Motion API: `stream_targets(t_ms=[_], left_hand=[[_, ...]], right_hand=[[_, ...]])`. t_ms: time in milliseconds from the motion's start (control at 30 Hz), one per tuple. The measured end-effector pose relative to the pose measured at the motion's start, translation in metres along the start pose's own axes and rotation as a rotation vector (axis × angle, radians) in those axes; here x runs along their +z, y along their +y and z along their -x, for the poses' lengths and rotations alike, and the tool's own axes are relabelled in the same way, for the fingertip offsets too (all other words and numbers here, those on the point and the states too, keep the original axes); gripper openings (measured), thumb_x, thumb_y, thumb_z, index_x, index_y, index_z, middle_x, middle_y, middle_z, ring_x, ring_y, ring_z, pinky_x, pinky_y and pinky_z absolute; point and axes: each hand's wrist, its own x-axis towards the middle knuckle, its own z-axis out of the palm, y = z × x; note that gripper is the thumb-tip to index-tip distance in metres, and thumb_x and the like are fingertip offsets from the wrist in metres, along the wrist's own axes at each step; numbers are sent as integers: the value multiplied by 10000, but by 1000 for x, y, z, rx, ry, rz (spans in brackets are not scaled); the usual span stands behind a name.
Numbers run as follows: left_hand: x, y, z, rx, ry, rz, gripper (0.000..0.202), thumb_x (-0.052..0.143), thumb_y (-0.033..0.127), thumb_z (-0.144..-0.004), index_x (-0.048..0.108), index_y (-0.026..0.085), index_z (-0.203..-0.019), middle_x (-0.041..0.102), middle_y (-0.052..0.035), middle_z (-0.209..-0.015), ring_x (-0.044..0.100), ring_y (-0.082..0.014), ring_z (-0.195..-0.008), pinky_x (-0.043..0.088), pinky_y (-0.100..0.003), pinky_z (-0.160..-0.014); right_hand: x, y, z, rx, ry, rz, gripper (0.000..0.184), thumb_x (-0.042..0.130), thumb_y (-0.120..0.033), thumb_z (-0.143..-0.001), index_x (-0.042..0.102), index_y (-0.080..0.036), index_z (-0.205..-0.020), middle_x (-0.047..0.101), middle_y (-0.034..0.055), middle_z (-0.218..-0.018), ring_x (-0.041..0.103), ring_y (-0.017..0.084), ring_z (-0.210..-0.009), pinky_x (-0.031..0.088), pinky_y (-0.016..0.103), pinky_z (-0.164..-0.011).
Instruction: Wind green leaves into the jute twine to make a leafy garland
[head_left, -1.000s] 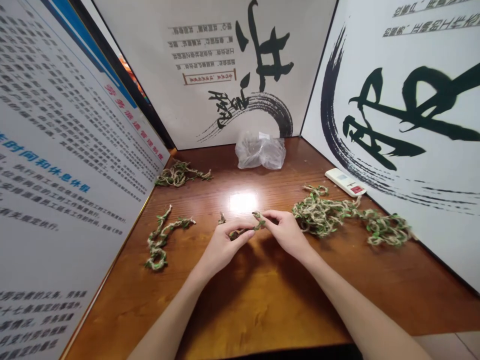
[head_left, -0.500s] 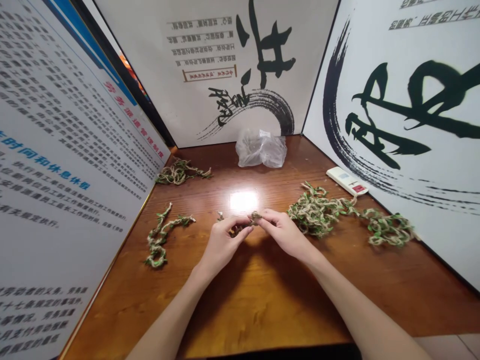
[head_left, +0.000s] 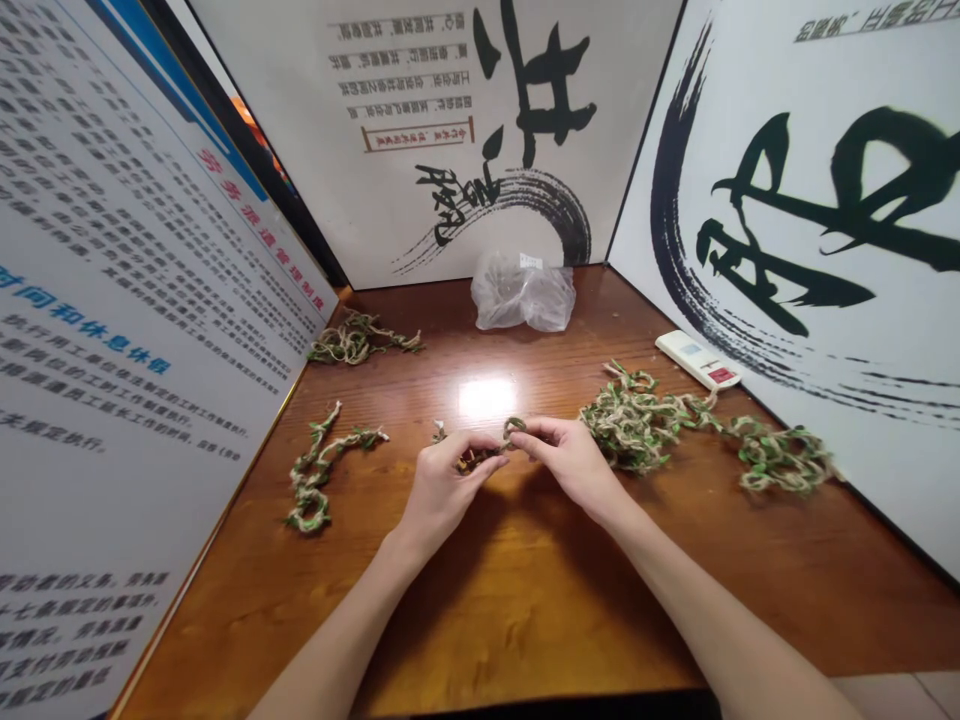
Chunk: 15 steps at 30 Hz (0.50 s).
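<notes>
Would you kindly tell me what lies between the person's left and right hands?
In the head view, a short piece of leafy jute twine spans the gap between the left hand and the right hand, its ends in their fingers.

A short piece of jute twine (head_left: 480, 459), twisted and dotted with small green leaves (head_left: 469, 461), lies bunched under the curled fingers of the left hand (head_left: 448, 490). Its far end bends into a small loop (head_left: 513, 428), pinched by the right hand (head_left: 570, 462).
</notes>
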Motion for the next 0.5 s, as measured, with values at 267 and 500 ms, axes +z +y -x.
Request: stream_targets(t_ms=[267,500], left_hand=[[0,-2,0,12,21,-17,53,697,212,-802,690,167,-829,708,-10,-761,620,-100,-625,471,-190,-591],[-7,-7,-4,100,30,-67,115,680,220,-816,688,184,-925,679,-53,-935,642,-153,-883,511,-259,-798]], right_hand=[[3,4,1,-39,-25,-5,254,717,-376,-691,760,-167,-830,736,66,-883,673,234,-865,487,343,-829],[-3,-2,0,9,-140,19,297,655,-411,-748,758,-166,-882,726,58,-882,644,212,-868,459,333,-830]])
